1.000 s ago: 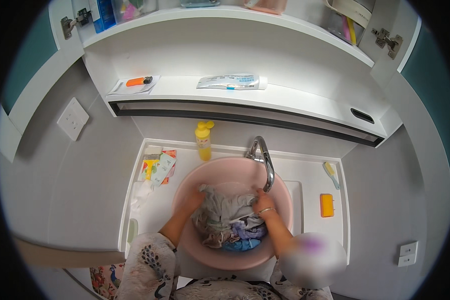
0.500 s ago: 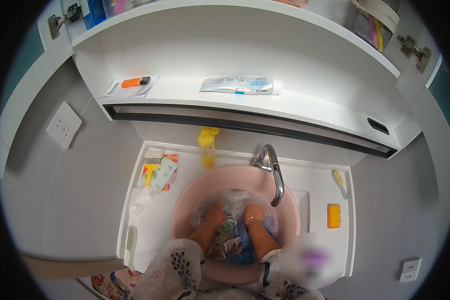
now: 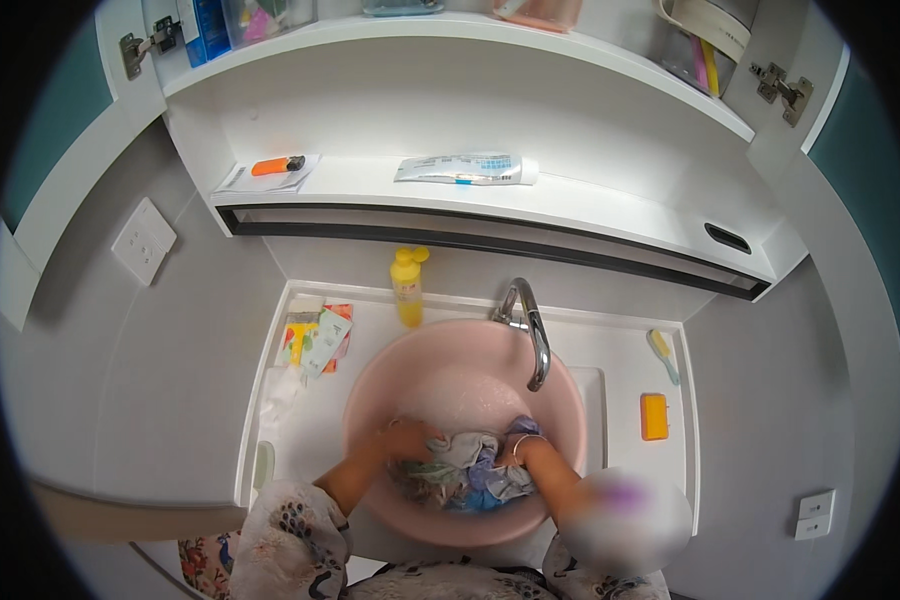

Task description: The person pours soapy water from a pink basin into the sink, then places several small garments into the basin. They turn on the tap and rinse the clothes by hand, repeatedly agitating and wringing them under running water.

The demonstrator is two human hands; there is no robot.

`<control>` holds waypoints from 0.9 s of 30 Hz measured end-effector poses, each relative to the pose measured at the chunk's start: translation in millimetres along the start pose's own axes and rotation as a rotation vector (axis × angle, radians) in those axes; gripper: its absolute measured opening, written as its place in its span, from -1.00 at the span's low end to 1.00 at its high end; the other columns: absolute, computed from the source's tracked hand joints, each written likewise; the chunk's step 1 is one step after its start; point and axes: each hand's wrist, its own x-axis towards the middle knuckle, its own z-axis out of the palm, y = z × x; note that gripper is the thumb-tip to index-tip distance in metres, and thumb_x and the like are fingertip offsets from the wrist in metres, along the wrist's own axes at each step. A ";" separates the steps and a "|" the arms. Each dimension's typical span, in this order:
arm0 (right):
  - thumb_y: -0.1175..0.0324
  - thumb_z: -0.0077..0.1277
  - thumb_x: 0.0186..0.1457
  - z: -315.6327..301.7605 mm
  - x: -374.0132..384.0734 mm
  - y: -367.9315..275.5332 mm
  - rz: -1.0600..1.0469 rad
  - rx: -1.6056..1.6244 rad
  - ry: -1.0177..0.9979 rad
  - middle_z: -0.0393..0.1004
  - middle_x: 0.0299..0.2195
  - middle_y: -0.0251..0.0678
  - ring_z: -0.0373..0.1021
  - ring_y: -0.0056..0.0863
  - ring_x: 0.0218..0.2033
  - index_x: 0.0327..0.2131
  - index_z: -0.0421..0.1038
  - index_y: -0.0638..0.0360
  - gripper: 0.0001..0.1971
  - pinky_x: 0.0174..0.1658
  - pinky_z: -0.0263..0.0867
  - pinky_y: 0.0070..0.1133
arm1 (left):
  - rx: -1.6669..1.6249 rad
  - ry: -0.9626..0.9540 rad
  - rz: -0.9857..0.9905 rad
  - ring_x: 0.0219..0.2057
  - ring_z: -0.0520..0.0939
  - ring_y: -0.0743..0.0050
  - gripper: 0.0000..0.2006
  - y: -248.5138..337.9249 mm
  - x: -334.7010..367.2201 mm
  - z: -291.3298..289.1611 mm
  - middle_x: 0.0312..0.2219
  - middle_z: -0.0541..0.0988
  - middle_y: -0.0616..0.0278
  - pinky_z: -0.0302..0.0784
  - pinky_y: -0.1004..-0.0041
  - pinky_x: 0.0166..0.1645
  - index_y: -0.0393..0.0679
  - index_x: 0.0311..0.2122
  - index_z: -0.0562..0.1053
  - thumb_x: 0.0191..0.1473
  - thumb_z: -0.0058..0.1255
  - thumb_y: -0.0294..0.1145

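Note:
A bundle of wet clothes [image 3: 470,462] in grey, green, blue and lilac lies in soapy water inside a pink basin [image 3: 370,370]. On the bundle's left side my left hand [image 3: 408,440] touches the fabric; motion blurs its fingers. My right hand [image 3: 515,452], with a light band at the wrist, is closed on the lilac and grey cloth at the right of the bundle. Folds of fabric partly hide its fingers. Foam covers the water beyond both hands.
A chrome faucet [image 3: 530,335] arches over the basin's far right rim. Behind the basin stands a yellow bottle [image 3: 408,290]. Packets [image 3: 327,340] and a brush lie left; an orange block [image 3: 654,417] and a small brush [image 3: 662,355] lie right. A tube [image 3: 465,169] rests on the shelf [image 3: 580,205].
Both hands have come up and nearer from deep in the water, bringing the clothes into a bunch at the surface. My left hand has moved left, and more foam shows behind.

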 end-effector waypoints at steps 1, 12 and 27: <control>-0.07 0.03 -0.16 14.2 12.5 1.4 0.022 0.020 0.005 0.35 -0.02 -0.17 0.29 -0.21 0.01 -0.12 0.42 0.16 -0.41 0.05 0.18 -0.41 | 0.019 0.028 -0.005 -0.20 0.53 0.14 -0.46 6.5 -0.5 6.7 -0.17 0.49 0.03 0.41 0.21 -0.11 0.09 -0.03 0.41 -0.27 0.06 -0.18; 0.14 0.05 -0.11 -13.9 -34.7 12.4 -0.069 0.379 0.539 0.50 -0.40 -0.08 0.43 -0.19 -0.34 -0.28 0.48 0.20 -0.64 -0.23 0.30 -0.37 | -0.045 0.179 -0.071 -0.11 0.46 0.16 -0.59 5.7 -22.4 0.3 -0.15 0.47 0.02 0.30 0.18 0.00 0.02 -0.11 0.46 -0.19 0.07 -0.24; 0.05 -0.02 -0.07 -63.5 17.5 -37.4 0.356 0.292 0.538 0.33 -0.03 -0.14 0.17 -0.10 0.07 0.18 -0.05 -0.18 -0.28 0.05 0.13 -0.25 | -0.045 0.750 -0.180 -0.11 0.45 -0.04 -0.55 -32.5 71.6 9.2 -0.22 0.48 -0.08 0.31 0.19 0.02 -0.14 -0.08 0.39 -0.21 -0.05 -0.41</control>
